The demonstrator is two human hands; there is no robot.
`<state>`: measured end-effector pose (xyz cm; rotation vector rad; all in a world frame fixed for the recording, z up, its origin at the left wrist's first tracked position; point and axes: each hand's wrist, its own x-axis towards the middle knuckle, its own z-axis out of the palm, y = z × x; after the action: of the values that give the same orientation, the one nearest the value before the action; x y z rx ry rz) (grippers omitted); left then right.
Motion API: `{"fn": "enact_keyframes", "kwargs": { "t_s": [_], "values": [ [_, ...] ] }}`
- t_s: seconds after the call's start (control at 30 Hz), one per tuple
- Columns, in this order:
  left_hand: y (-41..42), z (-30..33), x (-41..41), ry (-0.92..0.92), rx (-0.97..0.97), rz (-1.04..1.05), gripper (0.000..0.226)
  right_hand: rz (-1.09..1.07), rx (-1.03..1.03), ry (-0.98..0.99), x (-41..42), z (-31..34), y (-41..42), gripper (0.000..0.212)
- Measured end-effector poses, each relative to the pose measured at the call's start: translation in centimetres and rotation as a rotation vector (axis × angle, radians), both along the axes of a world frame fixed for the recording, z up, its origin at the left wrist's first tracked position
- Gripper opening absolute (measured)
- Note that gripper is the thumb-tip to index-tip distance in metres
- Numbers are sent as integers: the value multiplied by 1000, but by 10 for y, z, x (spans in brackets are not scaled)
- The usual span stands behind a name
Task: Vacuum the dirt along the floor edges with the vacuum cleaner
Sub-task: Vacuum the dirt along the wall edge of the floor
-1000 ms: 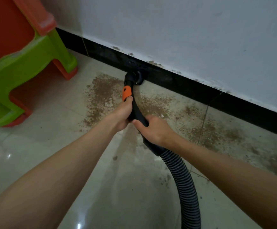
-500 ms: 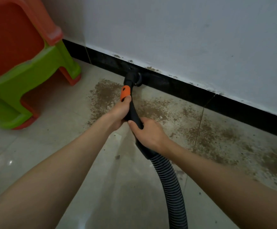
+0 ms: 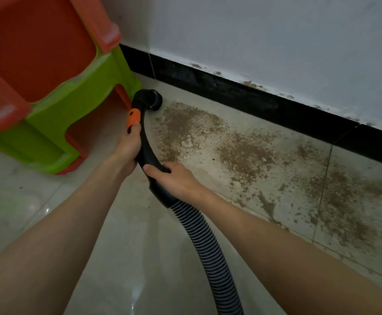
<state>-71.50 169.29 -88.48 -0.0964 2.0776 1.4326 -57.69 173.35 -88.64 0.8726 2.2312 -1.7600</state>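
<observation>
Together, left hand (image 3: 126,148) and right hand (image 3: 176,178) grip one vacuum handle (image 3: 145,146) beside two stools (image 3: 55,105).

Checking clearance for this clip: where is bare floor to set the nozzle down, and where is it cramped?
Bare tile lies left of the ribbed grey hose, below the green and orange plastic stools. Cramped: the black nozzle sits between the stools and the black skirting. Brown dirt covers the floor to its right.

Tiled floor (image 3: 37,214): brown dirt (image 3: 242,153) along baseboard; stacked stools (image 3: 55,123) left.
</observation>
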Motion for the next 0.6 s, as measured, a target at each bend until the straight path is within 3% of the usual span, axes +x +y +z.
{"fn": "enact_keyframes", "kwargs": {
  "t_s": [0.17,0.6],
  "values": [
    [6,-11,-9,-54,27,-62,58,-131,101,26,-5,-9,-6,45],
    [32,-5,4,-71,-14,-227,66,-254,110,-37,18,10,-1,39]
  ]
}}
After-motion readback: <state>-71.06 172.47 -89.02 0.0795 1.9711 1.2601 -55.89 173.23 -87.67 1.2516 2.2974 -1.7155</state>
